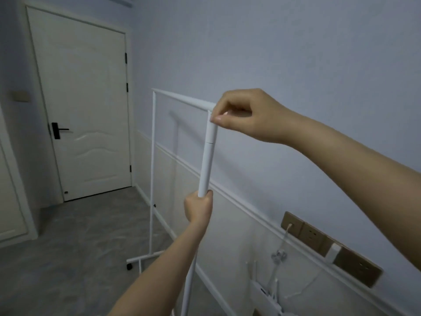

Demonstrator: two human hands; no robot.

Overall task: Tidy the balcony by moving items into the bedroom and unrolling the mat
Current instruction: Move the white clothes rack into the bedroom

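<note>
Right hand (pixel 243 115): raised, fingers curled, thumb and fingertips pinching the near top corner of the garment rack (pixel 154 169), where the top rail (pixel 182 98) meets the near upright (pixel 206 165).

Left hand (pixel 198 207): lower down, fist closed round the same near upright just below its thicker sleeve section; forearm reaching up from the bottom of the view.

Garment rack, white tube frame: both hands are on its near end post, one directly above the other, so the grip lines up with the post's vertical axis. The top rail runs away from the hands toward the door, roughly parallel to the wall (pixel 296 53) on the right and close beside it. The far upright stands well beyond reach; its base bar carries a black caster (pixel 129 266) resting on the grey floor (pixel 68 247). The near base is out of view.

Judgement: the rack looks to be the item in hand for moving indoors (whether this room is the bedroom cannot be told). Any shift would be steered from this near end, the long axis trailing toward the door, the far caster rolling.

Surroundings: closed white door (pixel 84 106) with black handle, far left; socket strip (pixel 330 245) on the wall lower right, with a white cable (pixel 283 238) hanging from it just beside the rack's path, a possible snag.

No mat in view.
</note>
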